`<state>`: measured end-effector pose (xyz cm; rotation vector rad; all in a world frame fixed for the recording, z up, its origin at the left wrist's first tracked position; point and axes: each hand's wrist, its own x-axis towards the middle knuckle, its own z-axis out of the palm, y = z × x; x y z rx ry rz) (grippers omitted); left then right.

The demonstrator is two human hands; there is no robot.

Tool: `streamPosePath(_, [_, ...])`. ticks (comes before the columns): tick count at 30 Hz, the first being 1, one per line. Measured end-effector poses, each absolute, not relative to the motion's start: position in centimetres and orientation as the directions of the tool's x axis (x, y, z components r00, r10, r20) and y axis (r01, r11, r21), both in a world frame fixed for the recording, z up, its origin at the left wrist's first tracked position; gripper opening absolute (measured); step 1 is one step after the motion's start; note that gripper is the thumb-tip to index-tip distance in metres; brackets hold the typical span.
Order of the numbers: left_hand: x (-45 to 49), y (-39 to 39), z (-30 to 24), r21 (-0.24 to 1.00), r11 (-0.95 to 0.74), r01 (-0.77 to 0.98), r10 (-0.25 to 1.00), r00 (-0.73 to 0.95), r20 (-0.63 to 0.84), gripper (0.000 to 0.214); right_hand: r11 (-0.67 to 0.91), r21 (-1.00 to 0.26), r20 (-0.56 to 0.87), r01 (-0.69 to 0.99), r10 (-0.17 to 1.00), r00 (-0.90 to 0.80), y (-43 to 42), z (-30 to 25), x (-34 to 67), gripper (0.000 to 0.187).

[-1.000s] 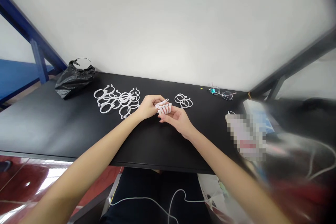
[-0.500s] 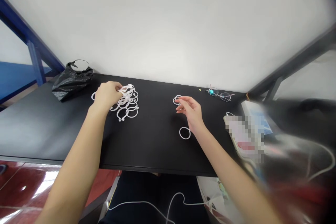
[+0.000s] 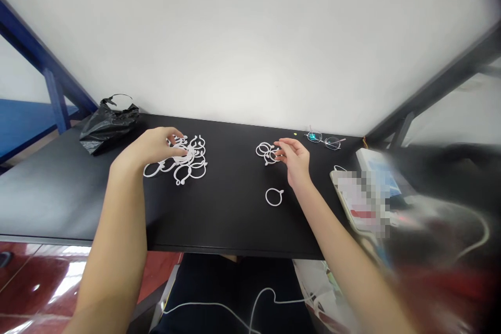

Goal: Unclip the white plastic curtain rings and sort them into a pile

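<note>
A tangled pile of thin white plastic rings, with small knobs or eyelets at their ends, lies left of centre on the black table. My left hand reaches over its left side, thumb and fingers apart around some of the rings. Farther right is a small group of similar rings. My right hand is at that group's right edge, its fingertips beside a ring and slightly parted. One single ring lies nearer the front, below my right hand.
A black plastic bag sits at the back left. Eyeglasses lie near the wall at right. A phone-like object, partly pixelated, and a white-and-blue box are at the right. A white cable crosses my lap.
The small right-hand group shows more rings, and my right hand has drawn slightly right from it. My left hand's thumb and fingers have spread over the pile.
</note>
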<state>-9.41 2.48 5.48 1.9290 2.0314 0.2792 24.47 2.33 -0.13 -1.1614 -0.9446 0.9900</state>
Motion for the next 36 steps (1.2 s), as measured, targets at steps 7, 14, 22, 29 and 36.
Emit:
streamPosePath(7, [-1.4,1.2,3.7,0.489,-0.42,0.765,0.906,0.324,0.271,0.034,0.323,-0.703,0.433,0.634,0.901,0.02,3.3,-2.2,25.9,0.019])
streamPosePath(14, [5.8,0.1,-0.9,0.447,-0.707,0.548,0.695,0.657,0.292,0.035,0.266,-0.687,0.357,0.677,0.934,-0.004,4.4,-4.0,26.6,0.02])
streamPosePath(22, [9.2,9.1,-2.4,0.416,-0.64,0.646,0.761,0.609,0.224,0.046,0.208,-0.846,0.28,0.492,0.957,0.076,4.1,-3.1,26.8,0.024])
streamPosePath(29, [11.1,11.6,-0.3,0.29,-0.626,0.723,0.765,0.642,0.051,0.023,0.139,-0.809,0.224,0.571,0.971,0.081,4.1,-2.3,27.4,0.029])
streamPosePath(36, [10.1,11.2,0.6,0.289,-0.616,0.733,0.765,0.644,-0.001,0.015,0.045,-0.985,-0.012,0.164,0.943,-0.331,2.7,0.9,28.5,0.023])
